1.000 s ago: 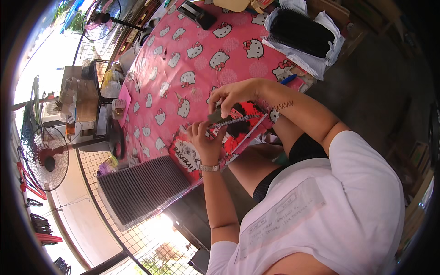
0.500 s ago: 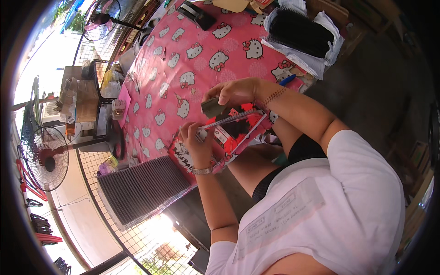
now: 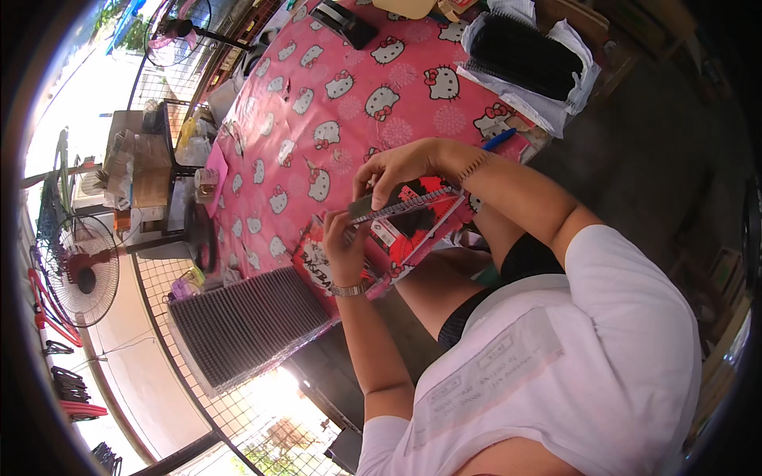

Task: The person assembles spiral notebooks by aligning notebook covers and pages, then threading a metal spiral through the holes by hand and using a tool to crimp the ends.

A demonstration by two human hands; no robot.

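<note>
A red, black and white notebook point(image 3: 409, 230) lies slantwise at the table's near edge, above my lap, with a wire spiral binding point(image 3: 409, 205) along its upper edge. My left hand point(image 3: 343, 247), with a metal watch at the wrist, has its fingers bent round the spiral's left end. My right hand point(image 3: 399, 172), a coiled band on its wrist, pinches a small dark olive block point(image 3: 361, 209). The block sits against the spiral close to my left fingertips. Its underside is hidden.
A pink patterned cloth covers the table point(image 3: 317, 103). To the left stands a stack of spiral-bound notebooks point(image 3: 250, 329). Black wire pieces point(image 3: 524, 59) in white paper lie far right, near a blue pen point(image 3: 499, 139). A black device point(image 3: 344, 24) stands at the back; a fan point(image 3: 83, 270) is left.
My right hand has lowered the dark block from above the notebook onto the spiral, beside my left fingers. My left hand and the notebook have barely moved.
</note>
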